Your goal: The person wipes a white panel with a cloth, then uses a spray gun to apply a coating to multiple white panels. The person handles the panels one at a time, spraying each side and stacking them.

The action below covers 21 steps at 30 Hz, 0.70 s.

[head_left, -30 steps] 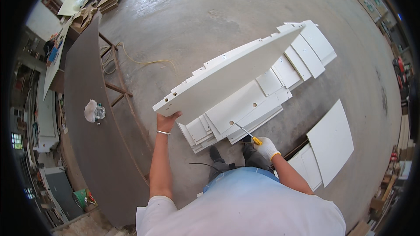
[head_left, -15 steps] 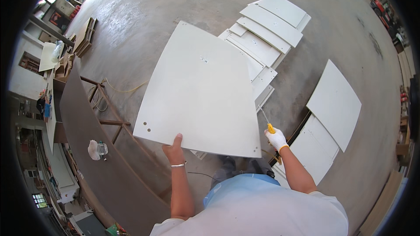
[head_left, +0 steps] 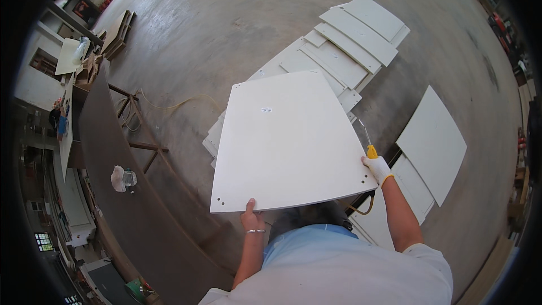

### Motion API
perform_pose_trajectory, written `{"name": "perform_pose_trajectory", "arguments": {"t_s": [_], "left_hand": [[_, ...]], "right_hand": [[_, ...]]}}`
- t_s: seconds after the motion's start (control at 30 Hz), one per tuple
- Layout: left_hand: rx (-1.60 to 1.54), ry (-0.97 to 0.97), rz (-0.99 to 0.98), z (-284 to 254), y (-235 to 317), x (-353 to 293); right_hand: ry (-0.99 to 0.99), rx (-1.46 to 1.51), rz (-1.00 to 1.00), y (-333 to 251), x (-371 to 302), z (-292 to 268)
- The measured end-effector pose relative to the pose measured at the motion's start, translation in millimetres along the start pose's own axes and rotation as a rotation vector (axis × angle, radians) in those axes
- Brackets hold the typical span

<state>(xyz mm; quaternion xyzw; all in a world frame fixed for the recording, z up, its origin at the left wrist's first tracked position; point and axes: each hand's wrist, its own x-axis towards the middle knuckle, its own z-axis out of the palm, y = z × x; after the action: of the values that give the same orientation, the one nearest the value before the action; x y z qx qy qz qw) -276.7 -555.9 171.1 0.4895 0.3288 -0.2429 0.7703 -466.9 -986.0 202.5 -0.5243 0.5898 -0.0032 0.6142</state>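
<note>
- Grey concrete floor (head_left: 186, 51) spreads across a workshop, with a brown table (head_left: 152, 231) curving along the left side
- On that table sit a clear plastic container (head_left: 130, 178) and, touching or just beside it, a pale bundle (head_left: 117, 179)
- Beyond the table's right edge, a yellowish hose (head_left: 189, 97) trails over the floor
- Large and tapering, a white panel (head_left: 291, 147) lies in front of the person, face up, with small dark holes by its near corners
- Bare left hand (head_left: 252, 217) grips the panel's near edge, left of the middle: thumb on top, the other fingers hidden beneath; a bracelet (head_left: 256, 231) circles the wrist
- Gloved right hand (head_left: 377, 168) is at the panel's right edge, fingers closed round a screwdriver (head_left: 371, 151) with a yellow handle, its shaft pointing far and slightly left; whether they also press on the panel, I cannot tell
- Past the panel, a long stack of white boards (head_left: 361, 31) runs toward the far right
- Near right, a second pile of white boards (head_left: 433, 144) lies on the floor
</note>
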Motion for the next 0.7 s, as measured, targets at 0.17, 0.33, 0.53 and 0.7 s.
{"name": "perform_pose_trajectory", "arguments": {"t_s": [0.17, 0.33, 0.53, 0.7], "left_hand": [[-0.101, 0.027, -0.112, -14, -13, -1], [-0.257, 0.008, -0.170, -15, -14, 0], [-0.188, 0.051, -0.191, -28, -3, -5], [-0.198, 0.130, -0.242, -22, -10, -21]], "right_hand": [[-0.033, 0.206, 0.064, 46, 1, 4], [-0.084, 0.200, 0.107, 70, -19, 28], [-0.029, -0.105, 0.200, 61, -23, 10], [0.099, -0.581, 0.241, 45, 17, -15]]}}
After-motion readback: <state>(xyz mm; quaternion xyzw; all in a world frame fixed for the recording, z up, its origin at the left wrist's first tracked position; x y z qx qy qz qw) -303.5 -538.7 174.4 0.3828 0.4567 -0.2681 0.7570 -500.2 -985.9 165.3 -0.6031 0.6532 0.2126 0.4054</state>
